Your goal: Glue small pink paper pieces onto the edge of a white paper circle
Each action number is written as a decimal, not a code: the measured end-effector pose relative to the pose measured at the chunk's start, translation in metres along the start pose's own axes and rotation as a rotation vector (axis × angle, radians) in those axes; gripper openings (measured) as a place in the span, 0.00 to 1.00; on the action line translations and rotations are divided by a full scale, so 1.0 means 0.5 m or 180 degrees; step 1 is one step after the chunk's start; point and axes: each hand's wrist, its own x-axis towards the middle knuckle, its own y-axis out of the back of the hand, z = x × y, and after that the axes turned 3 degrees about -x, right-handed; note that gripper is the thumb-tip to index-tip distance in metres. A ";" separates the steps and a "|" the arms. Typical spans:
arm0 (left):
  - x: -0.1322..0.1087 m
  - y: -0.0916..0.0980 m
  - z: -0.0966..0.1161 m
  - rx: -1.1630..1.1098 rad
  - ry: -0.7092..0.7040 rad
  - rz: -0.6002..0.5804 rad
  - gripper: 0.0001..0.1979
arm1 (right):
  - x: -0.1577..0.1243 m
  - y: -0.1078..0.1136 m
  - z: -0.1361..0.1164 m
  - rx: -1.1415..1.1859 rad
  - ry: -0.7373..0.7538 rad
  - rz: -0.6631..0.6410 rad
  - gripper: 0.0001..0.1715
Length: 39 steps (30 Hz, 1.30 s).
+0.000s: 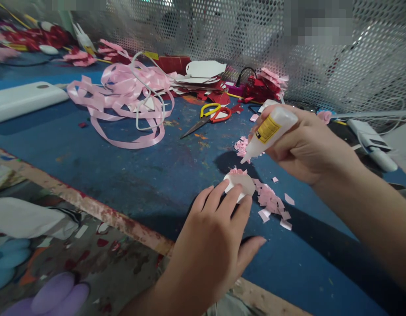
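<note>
In my right hand [301,145] is a translucent glue bottle [275,127] with a yellow label, its nozzle tilted down to the left. The tip hangs just above a white paper piece [244,182] with pink bits along its far edge. My left hand [216,228] lies flat with fingers stretched out, the fingertips resting on that paper. To the right of the paper is a loose pile of small pink ribbon squares [270,199]. A clump of frayed pink bits [242,147] sits behind the nozzle.
Scissors [207,117] with yellow and orange handles lie open behind the hands. Pink ribbon [123,101] is tangled with a white cord at the left. White and red card cutouts [203,79] are stacked at the back, before a perforated metal screen [222,30]. The table's front edge [123,224] crosses below.
</note>
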 end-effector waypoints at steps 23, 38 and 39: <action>-0.002 -0.002 -0.001 0.0026 -0.0012 0.0011 0.23 | -0.012 -0.010 0.007 0.0303 0.0703 0.0088 0.09; -0.003 -0.003 0.000 0.0077 -0.0020 0.0038 0.24 | -0.019 0.006 0.013 0.0142 0.0472 0.0097 0.09; -0.002 -0.003 0.000 0.0082 -0.0022 0.0038 0.24 | -0.019 0.006 0.018 0.0144 0.0509 0.0074 0.09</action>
